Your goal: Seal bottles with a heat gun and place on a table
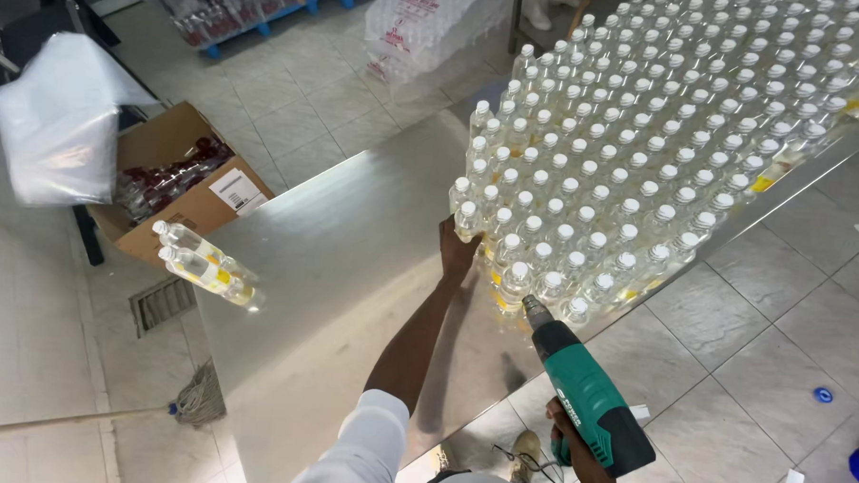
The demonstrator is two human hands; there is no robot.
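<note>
R hand (579,451) has its grip wrapped tight round a green heat gun (586,390), nozzle at the near corner of the bottles (632,172) massed on the steel tabletop (343,267). L hand (456,254), fingers spread flat, presses vs the corner bottles. Two bottles (205,262) lie apart at left.

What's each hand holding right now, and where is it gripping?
Right hand grips the green heat gun by its handle. Left hand holds nothing, pressing flat against the bottles.

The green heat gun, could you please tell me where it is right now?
In the head view, the green heat gun is low and right of centre, held in the right hand, its nozzle at the near edge of the bottles on the metal table.
</note>
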